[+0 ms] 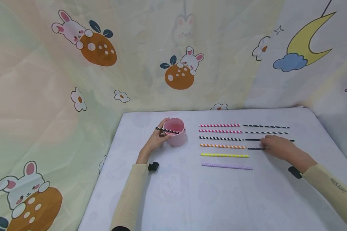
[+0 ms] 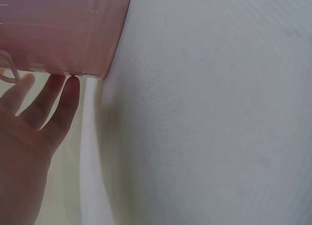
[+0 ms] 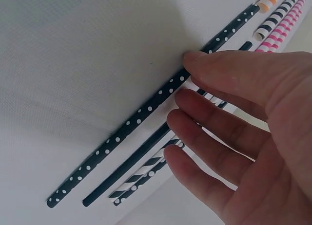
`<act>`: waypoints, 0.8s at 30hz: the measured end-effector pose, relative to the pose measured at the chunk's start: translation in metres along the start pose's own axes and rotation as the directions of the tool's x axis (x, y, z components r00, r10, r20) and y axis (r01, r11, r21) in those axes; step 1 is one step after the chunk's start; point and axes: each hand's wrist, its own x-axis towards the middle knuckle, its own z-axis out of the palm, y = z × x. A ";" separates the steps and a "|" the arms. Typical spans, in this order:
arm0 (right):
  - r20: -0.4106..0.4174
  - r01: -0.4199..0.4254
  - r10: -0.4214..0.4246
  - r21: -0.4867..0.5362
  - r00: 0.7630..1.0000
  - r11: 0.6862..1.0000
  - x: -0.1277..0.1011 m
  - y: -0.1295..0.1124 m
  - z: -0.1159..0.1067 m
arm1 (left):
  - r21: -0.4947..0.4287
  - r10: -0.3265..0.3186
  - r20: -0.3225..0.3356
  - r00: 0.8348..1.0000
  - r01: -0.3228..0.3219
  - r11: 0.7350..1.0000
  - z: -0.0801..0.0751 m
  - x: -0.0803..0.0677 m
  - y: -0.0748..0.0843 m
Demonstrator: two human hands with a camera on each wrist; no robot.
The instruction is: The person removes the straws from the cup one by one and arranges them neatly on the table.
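Our left hand (image 1: 157,138) pinches a black-and-white striped straw (image 1: 167,130) at its near end, and the straw lies across the open mouth of the pink cup (image 1: 176,132). The rest of that hand's fingers stand straight beside the cup's wall. The left wrist view hides the straw; there we see only the cup's base (image 2: 63,35) on the surface and the straight fingers (image 2: 61,105) just beside it.

Our right hand (image 1: 278,146) holds nothing. Its grip is wide, fingers relaxed and spread over the dark straws. The right wrist view shows what the head view blurs: the thumb tip touches the black dotted straw (image 3: 141,115), while the other fingers hover over the plain black straw (image 3: 131,164) and two black-and-white striped straws (image 3: 146,171).

To the left of that hand, in a column, lie two pink striped straws (image 1: 219,125), a black striped straw (image 1: 221,138), an orange straw (image 1: 222,146), a yellow straw (image 1: 224,155) and a lilac straw (image 1: 226,166), all apart from each other.

The white surface (image 1: 191,199) spreads bare toward us. Its left edge runs near our left forearm, and printed cloth (image 1: 98,51) rises close behind the far edge.
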 end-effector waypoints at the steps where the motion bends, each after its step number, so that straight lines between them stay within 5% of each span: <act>1: 0.001 -0.001 0.001 0.000 1.000 1.000 0.000 0.000 0.000 | 0.004 0.000 0.001 1.000 0.000 1.000 0.000 0.000 0.000; 5: -0.002 -0.002 0.002 0.000 1.000 1.000 -0.001 -0.001 -0.001 | 0.029 -0.010 0.004 1.000 0.010 1.000 -0.001 -0.001 0.003; 13: 0.009 0.014 -0.014 0.000 1.000 1.000 -0.002 -0.001 -0.004 | 0.026 -0.014 -0.022 1.000 0.015 1.000 0.002 0.009 -0.028; 24: 0.020 0.011 -0.011 -0.013 1.000 1.000 -0.002 -0.003 -0.006 | 0.028 -0.025 -0.026 0.999 0.026 0.999 0.002 0.008 -0.029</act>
